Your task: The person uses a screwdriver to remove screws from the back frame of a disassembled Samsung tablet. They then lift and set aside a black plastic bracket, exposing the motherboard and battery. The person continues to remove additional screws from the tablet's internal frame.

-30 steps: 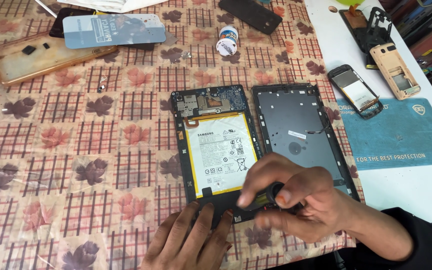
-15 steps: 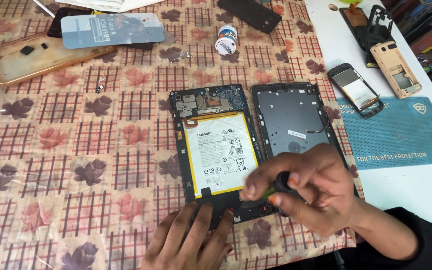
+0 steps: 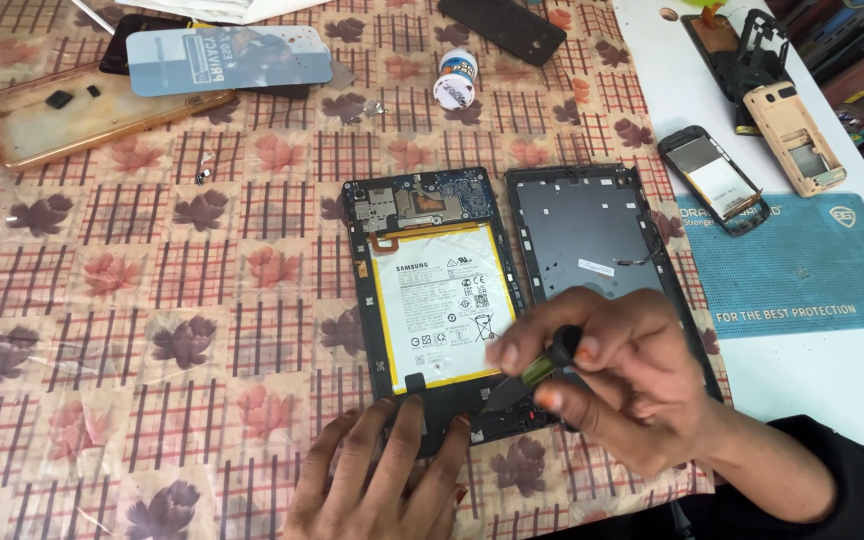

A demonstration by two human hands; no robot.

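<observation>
My right grip (image 3: 602,385): clamped on slim screwdriver (image 3: 537,372) at opened tablet's (image 3: 437,300) lower edge. Left grip (image 3: 382,480): fingers apart, flat, steadying. Checked desk (image 3: 152,300) open leftward.

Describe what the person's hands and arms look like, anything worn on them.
Both hands are bare, with no gloves, rings or watch in view. The right hand comes out of a black long sleeve ending at the wrist. The left hand shows only to the wrist, so no sleeve is visible.

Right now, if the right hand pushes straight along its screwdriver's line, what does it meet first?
Probably the opened tablet's bottom edge: the right hand angles the screwdriver down-left there, though contact is unclear.
</observation>
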